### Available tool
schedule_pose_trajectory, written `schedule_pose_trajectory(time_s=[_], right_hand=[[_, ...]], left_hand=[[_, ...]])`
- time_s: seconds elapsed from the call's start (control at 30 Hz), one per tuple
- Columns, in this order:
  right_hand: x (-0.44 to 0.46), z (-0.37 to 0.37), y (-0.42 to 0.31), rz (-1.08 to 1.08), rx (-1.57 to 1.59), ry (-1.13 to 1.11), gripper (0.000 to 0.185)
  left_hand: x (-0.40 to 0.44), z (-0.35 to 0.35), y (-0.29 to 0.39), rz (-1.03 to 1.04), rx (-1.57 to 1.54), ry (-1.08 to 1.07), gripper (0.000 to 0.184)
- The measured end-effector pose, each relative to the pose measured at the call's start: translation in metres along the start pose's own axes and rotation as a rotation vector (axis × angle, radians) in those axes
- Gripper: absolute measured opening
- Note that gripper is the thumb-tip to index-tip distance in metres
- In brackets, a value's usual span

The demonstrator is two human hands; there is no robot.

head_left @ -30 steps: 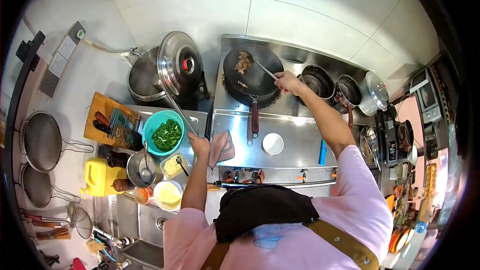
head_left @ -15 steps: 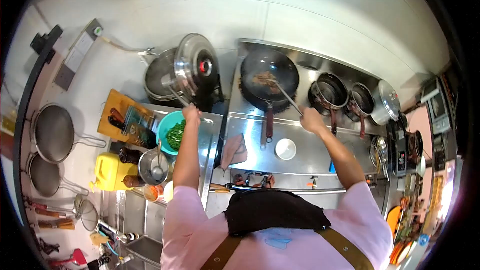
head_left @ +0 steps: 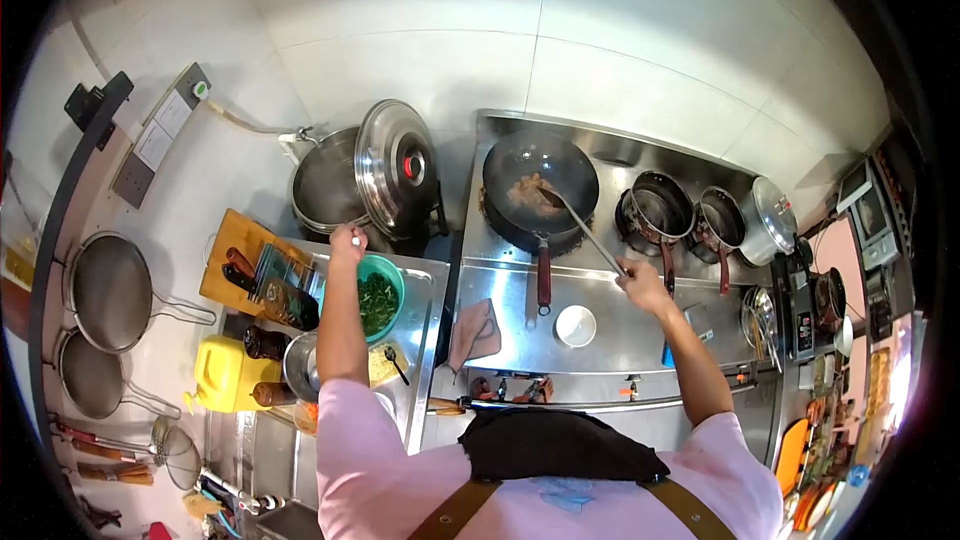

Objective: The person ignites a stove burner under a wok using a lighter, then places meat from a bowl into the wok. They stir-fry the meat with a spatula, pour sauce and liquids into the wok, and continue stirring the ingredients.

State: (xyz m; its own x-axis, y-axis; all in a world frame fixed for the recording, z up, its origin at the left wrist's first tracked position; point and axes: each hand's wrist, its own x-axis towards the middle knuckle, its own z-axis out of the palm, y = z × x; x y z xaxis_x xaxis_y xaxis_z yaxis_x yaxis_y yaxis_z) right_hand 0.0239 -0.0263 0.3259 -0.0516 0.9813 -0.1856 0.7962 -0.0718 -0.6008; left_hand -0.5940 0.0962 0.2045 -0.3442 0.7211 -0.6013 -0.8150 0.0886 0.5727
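Note:
My right hand (head_left: 643, 285) is closed round the long metal handle of a wok spatula (head_left: 585, 227). The spatula's blade rests in the dark wok (head_left: 510, 155) among browned pieces of food (head_left: 533, 192). My left hand (head_left: 347, 243) is a fist between the tall steel pot (head_left: 325, 180) and the turquoise bowl (head_left: 398, 290) of chopped greens (head_left: 376, 302). A pale handle end pokes out of that fist; it looks like the ladle that was at the pot, its head now hidden. The pot's lid (head_left: 397, 155) leans upright at the pot's right side.
A small white bowl (head_left: 576, 326) and a folded cloth (head_left: 474, 332) lie on the steel counter. Two dark saucepans (head_left: 655, 202) stand right of the wok. Left are a knife block (head_left: 245, 260), a yellow jug (head_left: 228, 373) and wall-hung strainers (head_left: 110, 290).
My left hand has drawn back from the pot, down and left, with the ladle. My right hand has moved down and right, with the spatula still in the wok. The view has tilted up slightly.

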Motion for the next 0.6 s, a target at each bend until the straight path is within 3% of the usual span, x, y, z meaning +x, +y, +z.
schedule_pose_trajectory(time_s=[0.17, 0.23, 0.37, 0.47, 0.53, 0.6], right_hand=[[-0.002, -0.019, 0.006, 0.186, 0.329, -0.085, 0.050], [0.004, -0.020, 0.003, 0.215, 0.463, -0.097, 0.051], [0.020, -0.020, -0.008, 0.245, 0.602, -0.097, 0.053], [0.032, -0.011, -0.004, 0.221, 0.665, -0.126, 0.032], [0.042, -0.005, -0.005, 0.252, 0.670, -0.200, 0.012], [0.049, 0.004, -0.011, 0.256, 0.799, -0.311, 0.014]], left_hand=[[-0.093, -0.056, 0.020, -0.047, -0.164, -0.221, 0.019], [-0.143, -0.065, 0.031, -0.130, -0.364, -0.344, 0.019], [-0.243, -0.055, 0.049, -0.136, -0.387, -0.524, 0.034], [-0.291, -0.045, 0.048, -0.236, -0.474, -0.739, 0.046], [-0.327, -0.025, 0.038, -0.229, -0.463, -0.733, 0.047], [-0.346, -0.011, 0.023, -0.236, -0.465, -0.747, 0.048]])
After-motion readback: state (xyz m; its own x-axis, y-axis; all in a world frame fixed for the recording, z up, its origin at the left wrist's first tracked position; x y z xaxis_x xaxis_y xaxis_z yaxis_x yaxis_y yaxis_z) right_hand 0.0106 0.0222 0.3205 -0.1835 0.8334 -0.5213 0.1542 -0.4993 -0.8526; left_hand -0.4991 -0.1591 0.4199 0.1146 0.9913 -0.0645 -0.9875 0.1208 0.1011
